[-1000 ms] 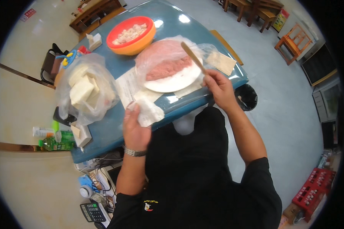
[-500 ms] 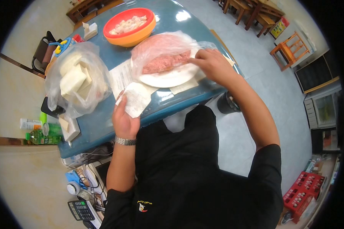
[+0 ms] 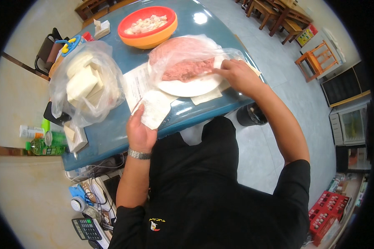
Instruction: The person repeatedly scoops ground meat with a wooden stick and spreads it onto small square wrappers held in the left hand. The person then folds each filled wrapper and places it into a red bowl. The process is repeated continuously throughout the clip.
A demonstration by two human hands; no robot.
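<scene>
On my left hand lies a pale, floury dough wrapper, with the thumb pressed on its edge. My right hand is at the right side of a white plate, its fingers pinched together beside the ground meat. What those fingers hold, if anything, is hidden. A clear plastic bag is draped over part of the meat. To the left, another plastic bag holds a stack of pale wrappers.
An orange bowl with a red insert holding pale pieces stands behind the plate. Printed paper lies on the blue table. Bottles and a tissue pack are at left. Below the table's right edge stands a black bin.
The view has shifted a little, so the plate and bowl appear farther right. My left hand has tilted the wrapper slightly. My right hand stays by the meat, fingers still pinched.
</scene>
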